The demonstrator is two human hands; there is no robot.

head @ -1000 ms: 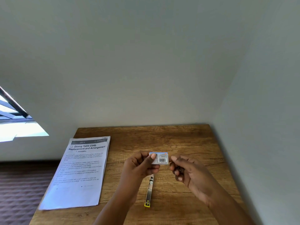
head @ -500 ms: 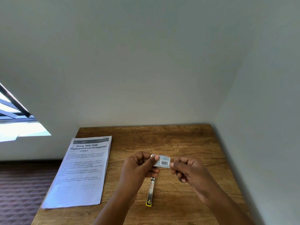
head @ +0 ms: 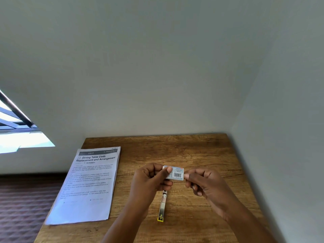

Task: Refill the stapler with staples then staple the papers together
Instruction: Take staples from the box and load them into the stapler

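I count one staple box (head: pixel 175 173), one stapler (head: pixel 162 206) and one stack of papers (head: pixel 87 186). My two hands: left hand (head: pixel 150 179), right hand (head: pixel 205 185).

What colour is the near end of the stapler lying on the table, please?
Yellow; the stapler is otherwise silvery metal, seen in the head view.

Counter (head: pixel 201 148) is sitting in a corner, walls behind & to its right. Papers (head: pixel 87 186) are lying on the counter's left part, near the left edge. Stapler (head: pixel 162 206) is lying on the counter right of the papers, lengthwise front to back, apart from them. Staple box (head: pixel 175 173) is being held above the counter, just behind the stapler, betw. the 2 hands: left hand (head: pixel 149 181) on its left end, right hand (head: pixel 205 185) on its right end.
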